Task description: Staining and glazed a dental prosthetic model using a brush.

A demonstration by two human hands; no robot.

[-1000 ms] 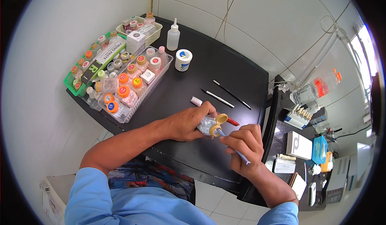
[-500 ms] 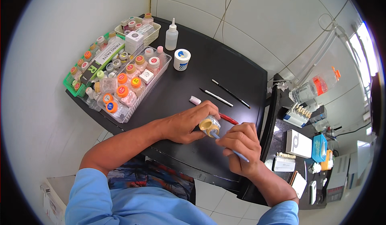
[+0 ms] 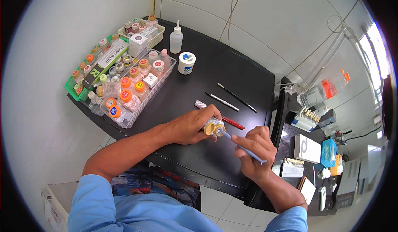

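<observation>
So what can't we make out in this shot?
All in the head view:
Fill level of the small clear jar with a gold flip lid: left fingers cover much of its body.
Tip of the thin blue rod: lost at the jar's mouth.
Left end of the slim red pen-like tool: behind the left fingers or jar.
Right light-blue cloth sleeve: cut off by the lower edge.

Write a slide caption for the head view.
The left hand holds a clear jar, yellow lid open, as the right hand holds a blue tool at the jar's mouth.
</observation>
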